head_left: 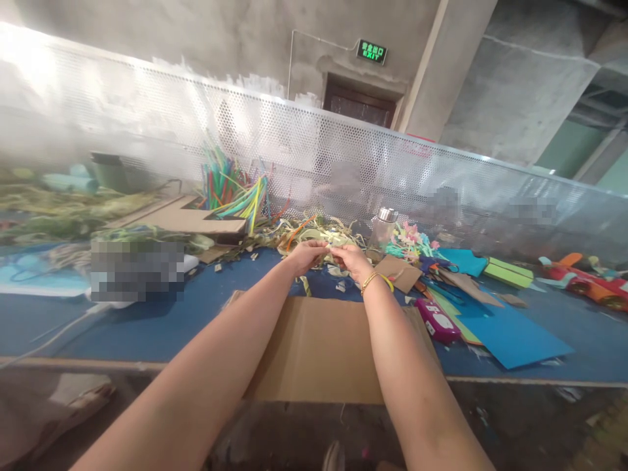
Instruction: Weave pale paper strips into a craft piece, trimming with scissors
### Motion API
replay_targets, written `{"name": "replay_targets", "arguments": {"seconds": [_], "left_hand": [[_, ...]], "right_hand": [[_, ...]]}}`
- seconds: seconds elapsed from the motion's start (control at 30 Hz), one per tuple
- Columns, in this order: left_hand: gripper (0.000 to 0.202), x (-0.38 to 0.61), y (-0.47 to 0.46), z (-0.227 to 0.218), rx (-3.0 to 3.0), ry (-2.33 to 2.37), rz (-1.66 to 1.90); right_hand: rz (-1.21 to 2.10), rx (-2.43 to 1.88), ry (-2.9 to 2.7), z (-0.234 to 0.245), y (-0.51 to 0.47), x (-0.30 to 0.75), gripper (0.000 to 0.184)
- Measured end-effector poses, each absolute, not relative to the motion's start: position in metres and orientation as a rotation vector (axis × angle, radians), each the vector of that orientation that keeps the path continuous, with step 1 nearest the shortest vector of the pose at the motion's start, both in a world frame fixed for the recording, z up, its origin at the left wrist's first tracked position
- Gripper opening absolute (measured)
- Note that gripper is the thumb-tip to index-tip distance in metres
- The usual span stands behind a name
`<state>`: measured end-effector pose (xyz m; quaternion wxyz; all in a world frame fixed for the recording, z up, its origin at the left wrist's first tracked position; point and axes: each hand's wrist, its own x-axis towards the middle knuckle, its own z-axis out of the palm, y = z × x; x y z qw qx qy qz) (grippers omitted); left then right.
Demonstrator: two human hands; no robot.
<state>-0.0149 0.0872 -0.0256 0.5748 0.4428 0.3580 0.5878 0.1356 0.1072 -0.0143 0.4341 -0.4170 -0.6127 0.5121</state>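
Note:
Both my arms reach out over a blue table (161,320). My left hand (307,254) and my right hand (349,257) meet close together, each pinching a thin pale yellow-green paper strip (332,247) held between them. The fingers of both hands are closed on it. A gold bracelet and a yellow-green band sit on my right wrist. Just behind the hands lies a heap of paper strips and scraps (314,232). Under my forearms lies a flat sheet of brown cardboard (318,347), overhanging the table's front edge.
A bunch of coloured straws (230,186) stands on a cardboard piece at the back left. A glass jar (383,226), a pink box (437,320), blue paper sheets (510,333), green sheets and a toy car (589,281) lie to the right. A perforated metal screen (343,157) backs the table.

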Motion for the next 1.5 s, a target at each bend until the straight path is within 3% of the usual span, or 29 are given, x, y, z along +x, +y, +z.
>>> {"name": "replay_targets", "arguments": {"seconds": [0.13,0.33,0.47,0.63,0.87,1.2,1.37,1.5], "left_hand": [[0.017,-0.015,0.087,-0.024,1.034,0.797,1.338],[0.014,-0.018,0.083,-0.014,0.887,0.607,1.180],[0.011,-0.020,0.079,-0.011,0.894,0.687,1.119],[0.019,-0.016,0.082,-0.017,1.005,0.811,1.226],[0.032,-0.015,0.091,-0.024,1.090,0.852,1.295],[0.034,-0.030,0.107,-0.030,0.989,0.956,1.542],[0.033,-0.040,0.106,-0.025,0.742,1.040,1.620],[0.032,-0.028,0.097,-0.022,0.859,0.911,1.465]], "right_hand": [[1.267,-1.019,-1.550,-0.014,0.109,0.135,0.020],[1.597,-0.876,-1.412,-0.008,0.107,0.137,0.017],[1.536,-0.924,-1.448,-0.008,0.105,0.136,0.013],[1.350,-1.042,-1.466,-0.009,0.105,0.134,0.018],[1.345,-1.036,-1.481,-0.008,0.106,0.133,0.017],[1.773,-0.779,-1.294,0.012,0.089,0.146,0.024],[1.594,-0.549,-1.372,0.024,0.084,0.162,0.014],[1.217,-0.840,-1.375,0.009,0.092,0.147,0.021]]}}
